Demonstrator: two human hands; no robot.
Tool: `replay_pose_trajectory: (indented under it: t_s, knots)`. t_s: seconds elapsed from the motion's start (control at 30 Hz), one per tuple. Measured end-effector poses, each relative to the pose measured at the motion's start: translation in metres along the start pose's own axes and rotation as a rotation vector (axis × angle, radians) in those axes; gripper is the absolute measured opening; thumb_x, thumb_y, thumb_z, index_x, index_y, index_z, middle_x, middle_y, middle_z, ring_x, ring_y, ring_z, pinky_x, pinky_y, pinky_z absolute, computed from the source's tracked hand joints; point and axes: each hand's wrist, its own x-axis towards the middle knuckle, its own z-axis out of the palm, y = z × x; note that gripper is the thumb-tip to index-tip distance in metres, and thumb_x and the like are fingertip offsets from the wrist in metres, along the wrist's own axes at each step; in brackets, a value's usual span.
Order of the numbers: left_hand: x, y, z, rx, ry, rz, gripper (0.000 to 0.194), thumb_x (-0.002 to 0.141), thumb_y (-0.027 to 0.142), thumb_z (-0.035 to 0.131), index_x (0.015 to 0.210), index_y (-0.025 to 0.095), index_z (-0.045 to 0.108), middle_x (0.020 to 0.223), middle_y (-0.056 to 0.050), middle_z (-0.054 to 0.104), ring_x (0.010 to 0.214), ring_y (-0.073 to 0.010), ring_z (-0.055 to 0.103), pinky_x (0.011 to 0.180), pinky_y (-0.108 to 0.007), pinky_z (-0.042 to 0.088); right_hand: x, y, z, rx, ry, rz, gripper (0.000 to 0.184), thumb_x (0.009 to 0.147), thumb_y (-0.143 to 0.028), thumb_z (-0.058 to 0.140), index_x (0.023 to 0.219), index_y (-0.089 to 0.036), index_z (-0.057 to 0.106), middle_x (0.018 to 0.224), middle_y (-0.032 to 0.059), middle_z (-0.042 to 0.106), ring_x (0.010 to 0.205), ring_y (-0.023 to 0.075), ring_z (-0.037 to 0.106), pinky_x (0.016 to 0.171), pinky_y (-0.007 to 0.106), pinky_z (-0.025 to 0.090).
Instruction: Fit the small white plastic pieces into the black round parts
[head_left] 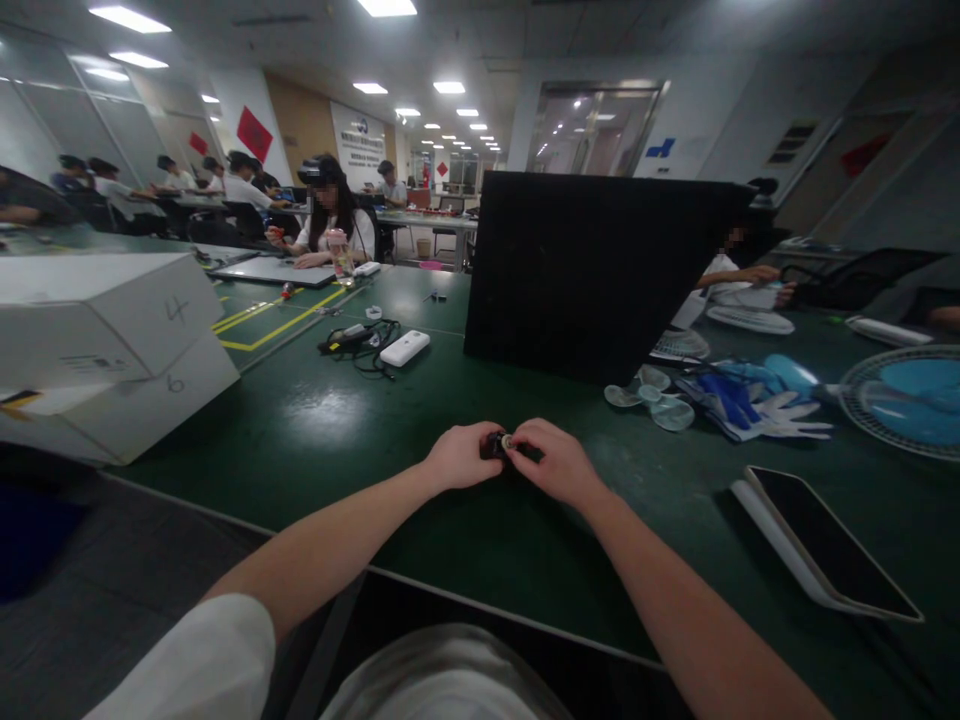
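Note:
My left hand [466, 456] is closed round a small black part [493, 445], whose exact kind I cannot make out. At the right end of that part sits a small pale round piece [508, 442]. My right hand [553, 460] pinches this pale piece between thumb and fingertips. Both hands meet just above the green table [420, 400], near its front edge. Whether the two pieces are joined is hidden by my fingers.
A black panel [585, 270] stands upright ahead. Left are white boxes [112, 320], cables [360, 340] and a white power bank [405, 347]. Right lie clear fan blades [651, 398], gloves [780, 415], a fan guard [907, 400] and a phone [832, 540]. Other people sit beyond.

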Motion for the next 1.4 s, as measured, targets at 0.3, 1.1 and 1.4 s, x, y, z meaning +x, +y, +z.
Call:
replay_pose_trajectory:
  t_s: [0.3, 1.1, 1.4]
  knots:
    - [0.001, -0.006, 0.005, -0.013, 0.012, -0.001, 0.051, 0.077, 0.037, 0.071, 0.127, 0.025, 0.066, 0.095, -0.001, 0.076, 0.081, -0.0184, 0.07, 0.078, -0.028, 0.055, -0.004, 0.008, -0.001, -0.13, -0.045, -0.073, 0.02, 0.089, -0.033, 0.067, 0.105, -0.027, 0.078, 0.129, 0.0096, 0.064, 0.118, 0.0298, 0.061, 0.096, 0.049, 0.053]
    - [0.003, -0.003, -0.009, 0.073, 0.007, -0.116, 0.051, 0.08, 0.037, 0.07, 0.129, 0.027, 0.063, 0.098, 0.0, 0.076, 0.084, -0.0191, 0.072, 0.073, -0.027, 0.053, -0.003, 0.06, -0.009, -0.29, -0.131, 0.335, 0.034, 0.089, -0.038, 0.064, 0.119, -0.027, 0.074, 0.119, 0.0094, 0.068, 0.101, 0.0257, 0.066, 0.082, 0.036, 0.051]
    - [0.004, -0.005, -0.006, 0.068, 0.012, -0.105, 0.049, 0.081, 0.035, 0.07, 0.129, 0.028, 0.063, 0.097, 0.001, 0.075, 0.083, -0.0173, 0.072, 0.073, -0.026, 0.053, -0.002, 0.06, -0.005, -0.114, -0.067, 0.475, 0.034, 0.086, -0.028, 0.067, 0.12, -0.024, 0.066, 0.107, 0.0054, 0.073, 0.091, 0.0209, 0.069, 0.077, 0.032, 0.053]
